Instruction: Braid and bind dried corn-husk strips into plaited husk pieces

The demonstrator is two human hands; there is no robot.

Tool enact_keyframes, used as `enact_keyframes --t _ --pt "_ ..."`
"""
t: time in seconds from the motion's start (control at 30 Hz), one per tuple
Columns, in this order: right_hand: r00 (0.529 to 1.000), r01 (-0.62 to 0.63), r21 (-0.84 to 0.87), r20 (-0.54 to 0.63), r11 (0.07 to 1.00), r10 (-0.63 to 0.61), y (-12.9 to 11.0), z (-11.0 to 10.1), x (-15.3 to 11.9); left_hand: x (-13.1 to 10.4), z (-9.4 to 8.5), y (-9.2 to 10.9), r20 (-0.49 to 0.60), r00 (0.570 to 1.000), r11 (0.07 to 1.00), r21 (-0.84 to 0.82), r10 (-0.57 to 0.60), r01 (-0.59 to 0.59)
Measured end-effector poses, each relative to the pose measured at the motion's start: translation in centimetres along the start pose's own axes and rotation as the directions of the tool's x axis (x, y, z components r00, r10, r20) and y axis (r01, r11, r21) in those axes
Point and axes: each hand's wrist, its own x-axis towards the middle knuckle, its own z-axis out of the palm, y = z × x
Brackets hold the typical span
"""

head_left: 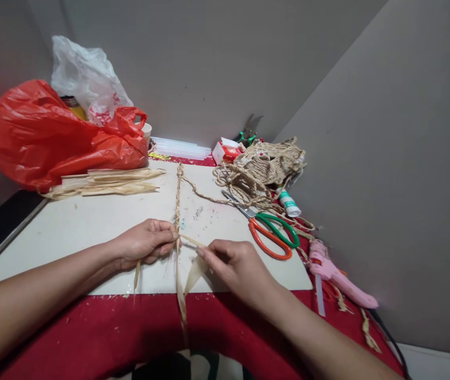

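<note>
Landmark: the white board (130,216). Your left hand (149,241) is over the board's near half, thumb and fingers pinched on the lower end of the braid (178,198). Braid runs up the board's middle, away from you, top end close to the board's far edge. Your right hand (235,264), right of the left one, also over the board, pinches a pale flat strand (193,241) that leads across to the braid's lower end; its loose part hangs below your fingers. Another strand (181,301) drops from the braid past the board's near edge, over the red cloth (90,338).

On the board's right part: scissors (266,227), green and orange handles, blades slightly apart. Tangled cord (266,166) heaped at the board's far right corner, one length reaching the braid's top. Pink glue gun (335,274) off the board's right side, on the cloth. Husk strips (106,182) lie on the board's far left part, next to the red plastic bag (62,140). Dark phone (5,227) at the board's left edge.
</note>
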Motion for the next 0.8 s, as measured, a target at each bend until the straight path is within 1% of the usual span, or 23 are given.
enact_keyframes --t 0.07,0.13,0.17,0.23,0.3,0.37,0.4,0.43,0.5,0.53,0.57,0.67,0.73,0.8 --pt "0.998 -0.043 0.077 0.056 0.996 0.038 -0.2 0.7 -0.5 0.1 -0.1 -0.1 0.007 1.0 1.0 -0.001 0.003 -0.003" --pt "0.995 -0.09 0.228 0.067 0.97 0.076 -0.5 1.0 -0.6 0.1 -0.1 -0.2 0.011 1.0 1.0 0.001 0.011 -0.011" --pt "0.991 -0.127 0.323 0.087 0.938 0.104 -0.7 0.9 -0.6 0.1 -0.1 -0.2 0.011 1.0 1.0 0.005 0.016 -0.016" --pt "0.973 -0.223 0.51 0.165 0.831 0.16 -1.1 0.1 -0.6 0.0 -0.1 -0.3 0.008 1.0 1.0 0.018 0.024 -0.024" --pt "0.949 -0.31 0.641 0.258 0.702 0.183 -1.5 -1.1 -0.7 0.0 -0.1 -0.3 0.005 0.999 0.999 0.037 0.031 -0.032" --pt "0.926 -0.364 0.701 0.341 0.613 0.159 -2.1 -2.4 -0.9 -0.1 -0.1 -0.4 0.004 0.999 0.997 0.056 0.043 -0.043" --pt "0.914 -0.384 0.703 0.383 0.598 0.136 -2.4 -2.9 -0.9 -0.1 0.0 -0.4 0.004 0.999 0.997 0.064 0.051 -0.051" --pt "0.897 -0.403 0.688 0.427 0.603 0.113 -2.8 -3.1 -0.8 -0.2 0.0 -0.4 0.004 0.998 0.996 0.071 0.056 -0.057" --pt "0.877 -0.408 0.637 0.473 0.654 0.086 -3.6 -2.9 -0.4 -0.2 0.1 -0.4 0.002 0.998 0.995 0.081 0.064 -0.064" --pt "0.881 -0.39 0.608 0.464 0.692 0.089 -3.9 -2.4 0.0 -0.2 0.1 -0.3 -0.001 0.998 0.994 0.087 0.067 -0.067" --pt "0.903 -0.35 0.587 0.42 0.73 0.095 -4.1 -1.7 0.4 -0.2 0.1 -0.3 -0.005 0.997 0.993 0.092 0.07 -0.07" --pt "0.97 -0.221 0.493 0.203 0.841 0.136 -3.9 0.8 1.7 -0.1 0.1 -0.4 -0.011 0.997 0.991 0.104 0.081 -0.08" --pt "0.986 -0.166 0.444 0.089 0.881 0.141 -3.3 2.2 2.3 -0.1 0.1 -0.5 -0.005 0.996 0.991 0.104 0.085 -0.084" --pt "0.991 -0.128 0.408 0.018 0.904 0.132 -2.7 3.0 2.5 -0.1 0.0 -0.7 -0.001 0.996 0.99 0.105 0.091 -0.09"
